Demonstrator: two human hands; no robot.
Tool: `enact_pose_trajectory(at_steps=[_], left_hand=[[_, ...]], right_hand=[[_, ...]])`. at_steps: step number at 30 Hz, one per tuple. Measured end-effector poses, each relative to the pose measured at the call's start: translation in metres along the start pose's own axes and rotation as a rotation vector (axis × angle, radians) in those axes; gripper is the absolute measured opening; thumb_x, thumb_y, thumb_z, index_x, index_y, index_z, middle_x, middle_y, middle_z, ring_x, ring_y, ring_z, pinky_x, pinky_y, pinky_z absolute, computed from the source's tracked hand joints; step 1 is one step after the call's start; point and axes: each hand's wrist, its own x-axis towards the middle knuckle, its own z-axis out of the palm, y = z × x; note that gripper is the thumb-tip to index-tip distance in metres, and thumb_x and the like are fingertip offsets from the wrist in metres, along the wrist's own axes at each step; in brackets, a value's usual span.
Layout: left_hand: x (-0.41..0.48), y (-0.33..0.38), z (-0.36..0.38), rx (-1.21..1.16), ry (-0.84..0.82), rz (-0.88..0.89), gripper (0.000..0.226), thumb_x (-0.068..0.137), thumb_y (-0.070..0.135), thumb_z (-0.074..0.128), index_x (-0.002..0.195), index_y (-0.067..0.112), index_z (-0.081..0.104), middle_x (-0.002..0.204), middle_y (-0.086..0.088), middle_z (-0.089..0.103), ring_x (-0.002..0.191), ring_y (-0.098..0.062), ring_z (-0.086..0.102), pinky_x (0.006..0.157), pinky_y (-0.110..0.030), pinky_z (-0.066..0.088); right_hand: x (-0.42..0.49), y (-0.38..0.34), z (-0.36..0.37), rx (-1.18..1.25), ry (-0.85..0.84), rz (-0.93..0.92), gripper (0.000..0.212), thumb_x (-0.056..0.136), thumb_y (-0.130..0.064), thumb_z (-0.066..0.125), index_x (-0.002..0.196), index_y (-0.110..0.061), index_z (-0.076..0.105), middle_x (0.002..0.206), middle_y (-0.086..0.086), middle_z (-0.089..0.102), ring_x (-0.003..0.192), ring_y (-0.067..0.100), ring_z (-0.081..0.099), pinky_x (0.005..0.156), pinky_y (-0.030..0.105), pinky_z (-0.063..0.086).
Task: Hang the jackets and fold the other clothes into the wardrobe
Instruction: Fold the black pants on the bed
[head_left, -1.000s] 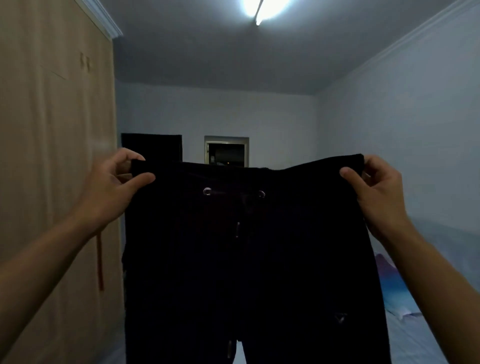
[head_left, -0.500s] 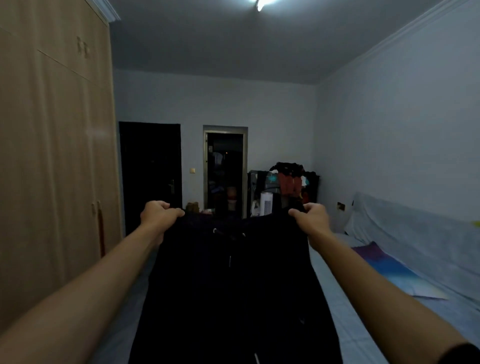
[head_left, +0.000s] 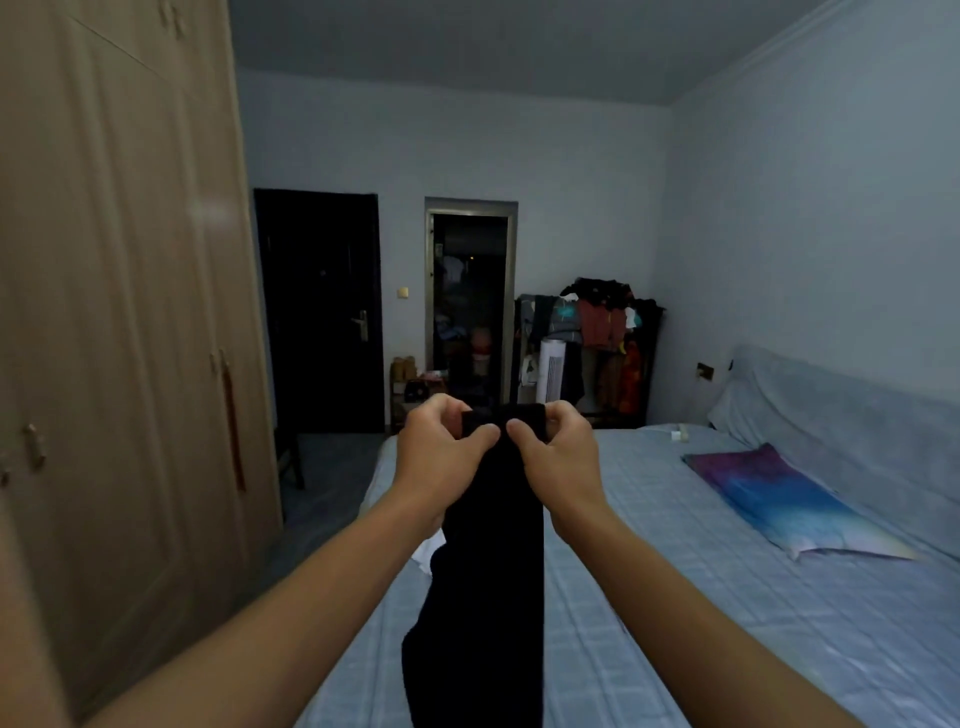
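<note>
A pair of black trousers (head_left: 488, 582) hangs in front of me over the bed, folded lengthwise so the legs lie together in one narrow strip. My left hand (head_left: 441, 452) and my right hand (head_left: 558, 452) pinch the waistband at the top, side by side and almost touching. The trouser legs drop out of the frame at the bottom. The tall wooden wardrobe (head_left: 119, 338) stands to my left with its doors closed.
A bed (head_left: 727, 623) with a pale blue checked sheet fills the right, with a purple and blue pillow (head_left: 779, 499) on it. A rack piled with clothes (head_left: 592, 343) stands at the far wall beside a white tower fan (head_left: 551, 371). A dark door (head_left: 319, 312) and an open doorway (head_left: 470, 312) lie beyond.
The trousers were held up wide by the waistband, then lowered. My hands have come together, folding the waistband in half, and the view has tilted down.
</note>
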Motion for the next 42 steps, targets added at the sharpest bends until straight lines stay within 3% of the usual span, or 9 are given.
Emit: enact_pose_trajectory(at_steps=[7,9,12,16,18,22,30,37,42], left_hand=[[-0.019,0.009,-0.007,-0.104,-0.062,-0.04,0.002,0.091,0.017,0.068,0.092,0.019,0.068,0.09,-0.007,0.072,0.081,-0.02,0.074,0.067,-0.036,0.062],[-0.021,0.015,-0.011,-0.145,-0.123,-0.114,0.017,0.098,0.014,0.055,0.096,0.015,0.072,0.093,-0.007,0.075,0.082,-0.017,0.075,0.069,-0.032,0.062],[-0.021,0.021,-0.02,-0.117,-0.236,-0.183,0.029,0.101,0.012,0.043,0.103,0.011,0.072,0.092,-0.007,0.077,0.086,-0.017,0.074,0.072,-0.032,0.062],[-0.018,0.007,-0.051,0.304,-0.107,0.245,0.015,0.092,0.024,0.065,0.105,0.023,0.072,0.098,0.011,0.073,0.096,-0.002,0.066,0.082,-0.022,0.055],[-0.014,-0.003,-0.071,0.557,-0.08,0.41,0.042,0.082,0.04,0.076,0.12,0.028,0.065,0.115,0.018,0.063,0.11,0.001,0.052,0.091,-0.018,0.043],[-0.005,-0.019,-0.09,0.583,-0.346,0.184,0.097,0.062,0.048,0.089,0.143,0.034,0.038,0.135,0.015,0.046,0.126,-0.006,0.041,0.102,-0.029,0.038],[-0.004,-0.018,-0.073,0.085,-0.369,0.167,0.052,0.066,0.004,0.089,0.11,0.021,0.067,0.102,0.005,0.074,0.098,-0.011,0.071,0.081,-0.026,0.059],[-0.01,-0.003,-0.053,-0.151,-0.448,0.094,0.048,0.078,0.009,0.08,0.123,0.017,0.062,0.117,0.002,0.072,0.11,-0.012,0.068,0.089,-0.029,0.057],[-0.002,0.02,-0.041,-0.117,-0.355,0.247,0.04,0.08,0.007,0.079,0.114,0.022,0.065,0.109,0.012,0.073,0.105,-0.005,0.068,0.083,-0.018,0.055]], right_hand=[[-0.016,-0.009,0.0,0.103,-0.209,-0.048,0.018,0.087,-0.037,0.068,0.1,-0.023,0.067,0.09,0.001,0.075,0.086,0.018,0.073,0.079,0.045,0.06],[-0.019,-0.008,-0.003,0.107,-0.265,-0.028,0.029,0.078,-0.042,0.077,0.099,-0.025,0.069,0.09,0.0,0.075,0.085,0.016,0.073,0.076,0.04,0.061],[-0.019,-0.002,-0.007,0.007,-0.235,-0.039,0.025,0.076,-0.021,0.082,0.098,-0.024,0.071,0.089,-0.003,0.076,0.084,0.013,0.073,0.076,0.038,0.061],[-0.014,0.005,-0.019,0.011,-0.214,-0.025,0.022,0.082,-0.004,0.073,0.093,-0.024,0.071,0.087,-0.005,0.076,0.082,0.013,0.073,0.071,0.033,0.061],[-0.009,0.003,-0.029,0.069,-0.23,-0.028,0.023,0.084,0.0,0.071,0.093,-0.021,0.07,0.088,-0.003,0.076,0.083,0.014,0.074,0.067,0.026,0.059],[0.001,-0.007,-0.045,0.189,-0.305,-0.056,0.021,0.086,0.002,0.069,0.097,-0.017,0.07,0.092,0.004,0.076,0.087,0.021,0.073,0.07,0.028,0.058],[0.012,-0.019,-0.063,0.291,-0.348,-0.112,0.022,0.087,0.0,0.068,0.104,-0.013,0.069,0.1,0.013,0.073,0.093,0.028,0.071,0.074,0.032,0.058],[0.017,-0.019,-0.082,0.329,-0.318,-0.109,0.025,0.086,-0.003,0.069,0.109,-0.011,0.067,0.103,0.013,0.072,0.094,0.026,0.069,0.077,0.034,0.059],[0.022,-0.024,-0.092,0.354,-0.271,-0.141,0.03,0.083,-0.008,0.071,0.113,-0.01,0.065,0.102,0.011,0.072,0.094,0.025,0.07,0.078,0.034,0.058]])
